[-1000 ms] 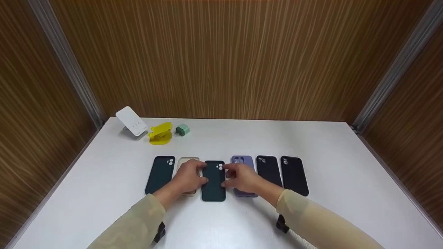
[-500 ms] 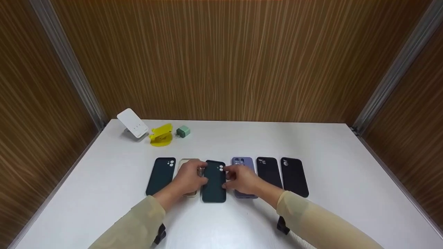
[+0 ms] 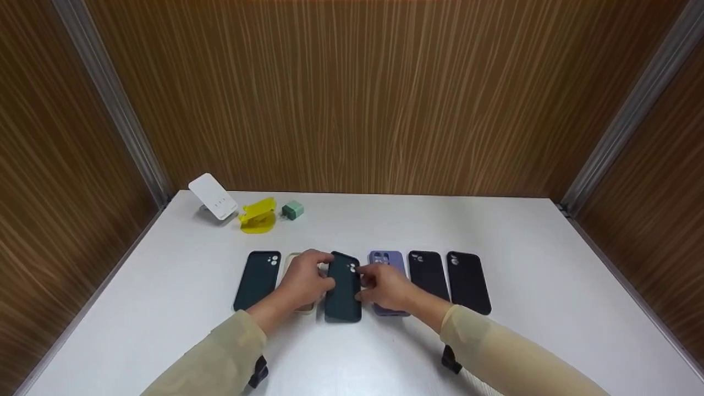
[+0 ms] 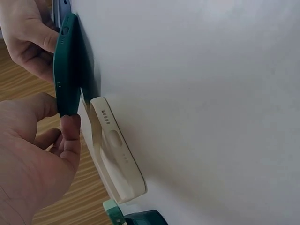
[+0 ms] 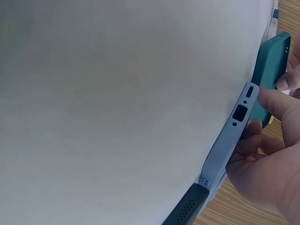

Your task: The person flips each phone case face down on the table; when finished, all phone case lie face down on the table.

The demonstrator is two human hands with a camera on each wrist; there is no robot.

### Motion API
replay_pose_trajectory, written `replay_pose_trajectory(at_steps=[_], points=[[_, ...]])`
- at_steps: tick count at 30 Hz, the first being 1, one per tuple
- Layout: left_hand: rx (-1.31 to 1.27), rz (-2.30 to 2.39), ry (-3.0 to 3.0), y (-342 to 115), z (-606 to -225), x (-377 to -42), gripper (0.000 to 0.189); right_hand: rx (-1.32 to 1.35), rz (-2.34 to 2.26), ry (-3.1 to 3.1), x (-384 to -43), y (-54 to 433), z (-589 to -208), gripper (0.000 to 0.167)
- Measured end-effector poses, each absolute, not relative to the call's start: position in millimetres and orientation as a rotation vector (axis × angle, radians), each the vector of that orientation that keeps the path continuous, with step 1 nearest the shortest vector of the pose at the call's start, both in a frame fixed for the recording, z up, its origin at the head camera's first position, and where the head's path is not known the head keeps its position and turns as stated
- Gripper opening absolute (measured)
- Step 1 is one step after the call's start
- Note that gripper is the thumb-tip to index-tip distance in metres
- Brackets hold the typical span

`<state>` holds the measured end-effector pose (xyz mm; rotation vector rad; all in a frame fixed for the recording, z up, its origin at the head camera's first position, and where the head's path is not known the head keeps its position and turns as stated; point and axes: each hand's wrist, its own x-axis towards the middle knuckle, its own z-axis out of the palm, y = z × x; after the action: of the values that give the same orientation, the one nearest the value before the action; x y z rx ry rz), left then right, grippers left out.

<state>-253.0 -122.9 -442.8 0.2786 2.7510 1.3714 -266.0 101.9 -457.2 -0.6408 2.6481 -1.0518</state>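
Between my two hands, a dark green phone case [image 3: 343,289] is tilted, its left side lifted off the table in the head view. My left hand [image 3: 306,280] pinches its left edge between thumb and fingers; the left wrist view shows this green case [image 4: 68,70] close up. My right hand [image 3: 388,286] holds the opposite edge. Under the left hand lies a beige phone case [image 4: 123,154], partly covered. A purple phone case [image 3: 391,257] sits partly beneath the right hand, and in the right wrist view its bluish end [image 5: 239,112] faces the camera.
Another dark green case [image 3: 257,281] lies at the row's left end. Two black cases [image 3: 429,275] lie at the right. Farther back on the white table [image 3: 550,330] stand a white phone stand [image 3: 213,196], a yellow stand [image 3: 258,215] and a green charger plug [image 3: 292,210].
The green case has gone from lying nearly flat to tilted, its left side raised by my left hand, which moved slightly up and right. The right hand has barely moved.
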Motion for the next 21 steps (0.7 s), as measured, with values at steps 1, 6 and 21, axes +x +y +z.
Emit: replay_pose_trajectory(at_steps=[1,6,21], points=[[0.273,1.383,2.743,-122.6,-442.0,-252.5,0.053,-0.644,-1.044,2.651,-265.8,102.0,-457.6,0.053],[0.273,1.435,2.722,-121.9,-439.7,-250.1,0.053,-0.659,-1.032,2.674,-265.6,101.3,-458.7,0.051],[0.289,1.514,2.708,-121.4,-439.5,-249.3,0.053,-0.733,-1.012,2.731,-261.9,100.8,-458.6,0.056]])
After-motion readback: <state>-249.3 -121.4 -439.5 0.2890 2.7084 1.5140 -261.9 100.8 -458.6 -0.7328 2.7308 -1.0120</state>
